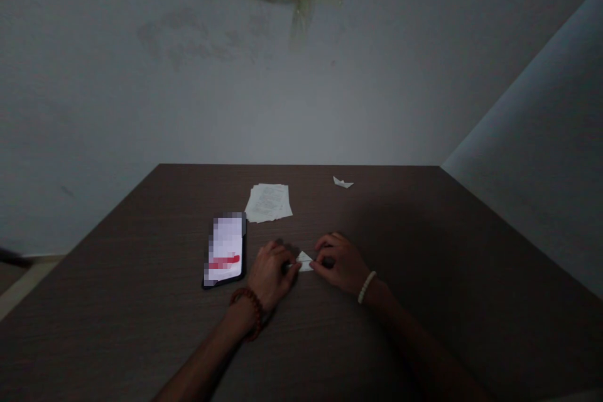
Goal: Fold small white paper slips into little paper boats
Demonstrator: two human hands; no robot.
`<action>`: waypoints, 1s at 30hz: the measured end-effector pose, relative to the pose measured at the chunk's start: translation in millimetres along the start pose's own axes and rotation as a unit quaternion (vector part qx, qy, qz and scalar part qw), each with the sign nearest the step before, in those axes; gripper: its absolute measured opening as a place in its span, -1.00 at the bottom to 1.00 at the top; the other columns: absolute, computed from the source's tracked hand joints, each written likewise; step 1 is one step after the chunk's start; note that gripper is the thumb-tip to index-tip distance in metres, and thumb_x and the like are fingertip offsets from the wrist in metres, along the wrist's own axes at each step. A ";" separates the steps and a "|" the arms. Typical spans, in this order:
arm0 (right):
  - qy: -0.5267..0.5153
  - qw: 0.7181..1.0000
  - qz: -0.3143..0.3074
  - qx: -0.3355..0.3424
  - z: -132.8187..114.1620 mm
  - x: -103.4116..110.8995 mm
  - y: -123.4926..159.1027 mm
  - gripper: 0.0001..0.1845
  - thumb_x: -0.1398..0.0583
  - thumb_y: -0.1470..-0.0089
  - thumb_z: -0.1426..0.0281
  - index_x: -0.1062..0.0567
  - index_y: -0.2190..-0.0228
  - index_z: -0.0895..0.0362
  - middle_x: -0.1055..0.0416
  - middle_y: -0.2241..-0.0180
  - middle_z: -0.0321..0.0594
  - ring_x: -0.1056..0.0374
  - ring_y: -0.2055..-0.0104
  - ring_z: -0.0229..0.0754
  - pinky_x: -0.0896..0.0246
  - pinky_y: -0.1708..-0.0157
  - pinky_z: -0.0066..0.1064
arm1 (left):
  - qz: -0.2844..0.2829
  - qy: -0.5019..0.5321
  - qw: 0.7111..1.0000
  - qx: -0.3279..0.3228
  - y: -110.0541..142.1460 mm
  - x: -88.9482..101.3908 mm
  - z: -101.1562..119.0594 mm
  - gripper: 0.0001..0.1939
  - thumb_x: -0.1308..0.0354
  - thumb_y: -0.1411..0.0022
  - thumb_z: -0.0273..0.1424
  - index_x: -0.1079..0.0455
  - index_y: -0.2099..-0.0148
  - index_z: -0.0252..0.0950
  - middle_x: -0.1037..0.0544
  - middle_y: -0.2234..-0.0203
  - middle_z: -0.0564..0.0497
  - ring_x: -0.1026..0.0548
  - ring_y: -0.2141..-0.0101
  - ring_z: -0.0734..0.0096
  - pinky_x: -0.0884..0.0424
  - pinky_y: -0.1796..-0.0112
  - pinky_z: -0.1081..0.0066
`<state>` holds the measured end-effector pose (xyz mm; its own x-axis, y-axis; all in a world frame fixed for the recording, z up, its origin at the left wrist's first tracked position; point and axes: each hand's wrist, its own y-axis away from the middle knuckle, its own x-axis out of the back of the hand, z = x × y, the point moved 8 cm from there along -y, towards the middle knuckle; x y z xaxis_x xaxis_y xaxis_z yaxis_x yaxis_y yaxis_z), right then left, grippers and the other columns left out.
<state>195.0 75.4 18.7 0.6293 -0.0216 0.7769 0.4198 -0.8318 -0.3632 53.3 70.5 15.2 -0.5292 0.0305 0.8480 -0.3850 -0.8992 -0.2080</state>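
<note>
Creasing folded paper [306, 266], by the look | left hand [272, 273], right hand [343, 266]: thumb and finger pinched on opposite sides | paper between them, low over table [141, 320], peak facing away | next move: needs edges aligned, even pressure

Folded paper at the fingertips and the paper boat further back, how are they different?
The folded paper has the left hand and right hand at its sides; the paper boat sits untouched. The folded paper shows one peak above a flat band, while the paper boat has two pointed ends. Both are small and pale.
</note>
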 end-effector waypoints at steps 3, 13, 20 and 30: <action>0.003 1.000 0.008 -0.003 0.6 0.2 0.3 -0.83 -0.33 0.08 0.41 -0.47 0.60 0.12 -0.42 0.30 -0.25 -0.30 0.24 -0.20 -0.15 0.15 -0.32 | 0.002 -0.002 1.000 0.003 0.3 -2.0 -1.1 -0.86 -0.12 -0.19 -0.37 -0.44 0.39 -0.26 -0.52 0.37 -0.03 -0.36 0.21 0.18 -0.26 0.20 0.24; 0.006 1.000 0.004 -0.001 -1.3 0.0 0.4 -0.83 -0.33 0.08 0.41 -0.46 0.60 0.13 -0.43 0.31 -0.24 -0.29 0.25 -0.19 -0.17 0.21 -0.34 | 0.010 -0.008 1.000 -0.001 -0.5 -2.5 -0.4 -0.89 -0.15 -0.15 -0.39 -0.42 0.41 -0.28 -0.51 0.40 -0.04 -0.37 0.20 0.15 -0.27 0.17 0.20; 0.028 1.000 0.010 0.006 -4.9 2.5 0.3 -0.88 -0.33 0.07 0.43 -0.49 0.42 0.12 -0.40 0.28 -0.22 -0.27 0.21 -0.15 -0.18 0.17 -0.31 | 0.023 -0.010 1.000 0.005 1.4 -2.4 -3.6 -0.93 -0.16 -0.14 -0.37 -0.41 0.36 -0.26 -0.52 0.36 -0.03 -0.36 0.17 0.14 -0.27 0.15 0.17; 0.065 0.986 -0.063 0.141 -32.8 -7.0 6.1 -0.72 -0.19 -0.01 0.61 -0.57 0.33 0.01 -0.41 0.25 -0.24 -0.22 0.18 -0.15 -0.18 0.17 -0.31 | 0.024 -0.018 0.999 0.015 1.5 -2.0 -3.3 -0.93 -0.18 -0.13 -0.38 -0.42 0.32 -0.26 -0.54 0.34 -0.03 -0.37 0.19 0.16 -0.27 0.17 0.20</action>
<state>171.7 52.2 27.9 0.4788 -0.0146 0.8778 0.6664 -0.6449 -0.3742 51.3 70.5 11.6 -0.5191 -0.0274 0.8543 -0.3367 -0.9121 -0.2339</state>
